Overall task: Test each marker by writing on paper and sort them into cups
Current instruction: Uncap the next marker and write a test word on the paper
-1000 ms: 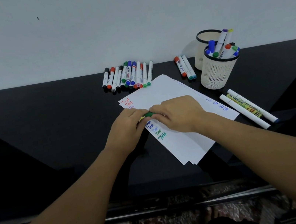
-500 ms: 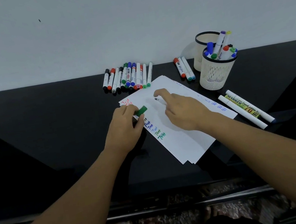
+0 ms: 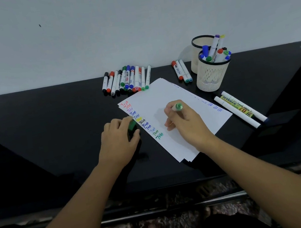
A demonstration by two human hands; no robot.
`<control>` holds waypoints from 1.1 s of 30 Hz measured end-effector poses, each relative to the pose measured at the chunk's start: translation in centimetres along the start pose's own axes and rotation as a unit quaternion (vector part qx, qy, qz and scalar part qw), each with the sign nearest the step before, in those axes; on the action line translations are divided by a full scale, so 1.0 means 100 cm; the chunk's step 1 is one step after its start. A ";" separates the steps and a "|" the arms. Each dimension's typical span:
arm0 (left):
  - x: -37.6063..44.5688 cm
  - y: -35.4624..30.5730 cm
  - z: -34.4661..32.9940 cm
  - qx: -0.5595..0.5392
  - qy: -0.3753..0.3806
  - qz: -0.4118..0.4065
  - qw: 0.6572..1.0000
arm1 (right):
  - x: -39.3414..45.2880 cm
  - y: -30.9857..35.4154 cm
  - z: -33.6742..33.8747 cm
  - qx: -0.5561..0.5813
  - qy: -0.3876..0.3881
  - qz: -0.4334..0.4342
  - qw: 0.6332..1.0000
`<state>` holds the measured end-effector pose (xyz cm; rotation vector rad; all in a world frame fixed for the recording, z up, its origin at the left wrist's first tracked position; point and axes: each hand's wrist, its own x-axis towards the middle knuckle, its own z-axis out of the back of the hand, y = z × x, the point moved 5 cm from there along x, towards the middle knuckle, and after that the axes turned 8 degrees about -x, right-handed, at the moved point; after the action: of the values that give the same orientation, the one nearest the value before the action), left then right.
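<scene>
- Right hand (image 3: 184,122) sits over the paper (image 3: 165,99), fingers curled round a green marker (image 3: 178,107). I see the marker's green butt end poking up past the thumb and forefinger, facing the camera; the long axis runs steeply down through the fist toward the sheet. The writing tip is hidden under the hand, so I cannot tell whether it touches the paper
- Left hand (image 3: 119,138) rests at the paper's left edge on the black table (image 3: 40,131), fingers curled round the green cap (image 3: 132,125); the cap's visible end points up and right toward the column of writing
- The paper is a small stack of white sheets lying skewed, long axis running from upper left to lower right. A column of coloured "Test" words (image 3: 143,123) runs down its left margin, red at the top and green at the bottom; the marker sits to the right of that column
- Row of untested markers (image 3: 126,80) lies beyond the paper near the wall, long axes roughly parallel, pointing away from me. A trio of markers (image 3: 182,71) lies just left of the cups
- Front mesh cup (image 3: 211,76) holds several markers upright; rear cup (image 3: 197,47) stands right behind it, contents not visible
- Two large white markers (image 3: 241,112) lie on the table right of the paper, parallel, slanting down to the right
</scene>
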<state>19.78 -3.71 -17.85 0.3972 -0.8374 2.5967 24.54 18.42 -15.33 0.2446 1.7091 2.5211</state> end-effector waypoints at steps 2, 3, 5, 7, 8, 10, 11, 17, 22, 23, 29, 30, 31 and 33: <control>-0.001 -0.008 -0.004 0.008 0.030 -0.062 0.998 | -0.005 -0.004 -0.001 -0.007 0.000 0.002 1.000; 0.000 -0.011 -0.006 0.012 0.043 -0.081 0.996 | -0.006 -0.006 -0.001 -0.012 -0.002 -0.002 1.000; 0.003 -0.011 -0.008 0.006 0.073 -0.074 0.995 | -0.007 -0.008 0.001 -0.015 -0.008 -0.017 1.000; 0.006 -0.007 -0.011 -0.017 0.101 -0.029 0.994 | -0.006 -0.008 0.002 -0.032 -0.015 -0.029 0.999; 0.006 -0.006 -0.012 -0.018 0.105 -0.020 0.994 | -0.007 -0.007 0.003 -0.041 -0.014 -0.025 0.999; 0.004 -0.008 -0.012 0.000 0.092 -0.036 0.995 | -0.007 -0.004 0.004 -0.048 -0.009 -0.012 0.999; 0.003 -0.009 -0.012 0.009 0.085 -0.044 0.995 | -0.009 -0.003 0.004 -0.047 -0.008 -0.004 0.999; 0.004 -0.008 -0.012 0.016 0.085 -0.039 0.995 | -0.023 0.006 0.009 -0.035 -0.011 0.030 0.999; 0.004 -0.008 -0.013 0.041 0.090 -0.044 0.994 | -0.034 -0.010 0.008 -0.025 0.022 -0.001 0.999; 0.004 -0.008 -0.013 0.042 0.090 -0.043 0.994 | -0.033 -0.011 0.009 -0.029 0.023 -0.001 0.999; 0.004 -0.008 -0.013 0.034 0.085 -0.037 0.995 | -0.033 -0.008 0.010 -0.044 0.041 0.018 0.998; 0.004 -0.008 -0.013 0.033 0.083 -0.038 0.995 | -0.034 -0.007 0.010 -0.045 0.045 0.023 0.998; 0.004 -0.008 -0.012 0.032 0.082 -0.038 0.995 | -0.034 -0.006 0.009 -0.046 0.047 0.026 0.998; 0.005 -0.008 -0.012 0.032 0.080 -0.038 0.996 | -0.032 -0.005 0.008 -0.052 0.046 0.028 0.997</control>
<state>19.55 -2.24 -18.20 0.2311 -0.6745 2.5498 27.88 18.84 -15.76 0.1732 1.6176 2.6924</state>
